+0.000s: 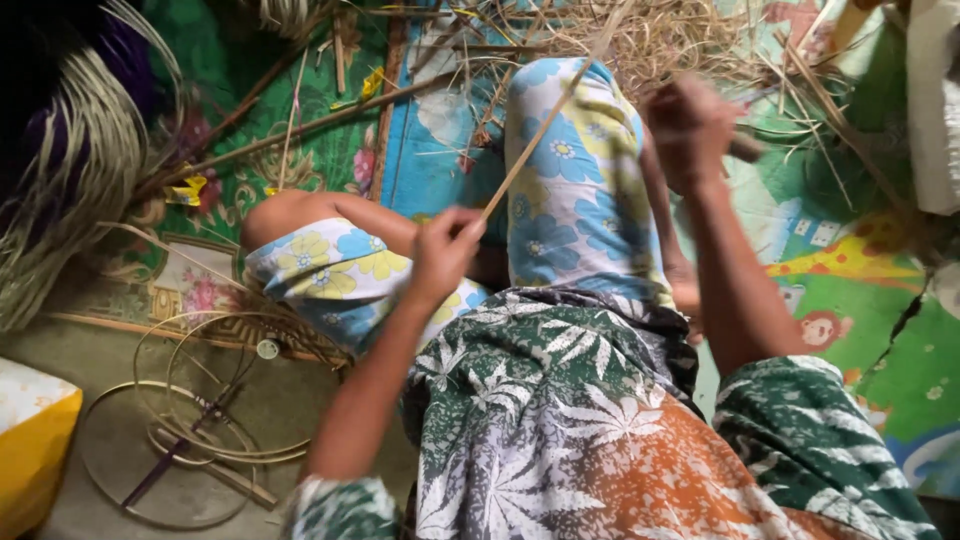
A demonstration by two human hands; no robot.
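My left hand (443,250) pinches the near end of a long thin cane strip (545,120) that runs up and away over my raised knee in flowered trousers (575,170). My right hand (690,125) is closed in a fist higher up to the right, blurred, gripping a short dark handle (745,148) that sticks out to its right; what tool it belongs to I cannot tell. The strip's far end reaches into a heap of dry shavings (650,35).
Several bent cane hoops (200,420) lie on the floor at lower left beside a yellow and white box (35,440). A bundle of pale fibres (70,170) fills the left edge. Long sticks (300,125) cross the patterned mats (860,290).
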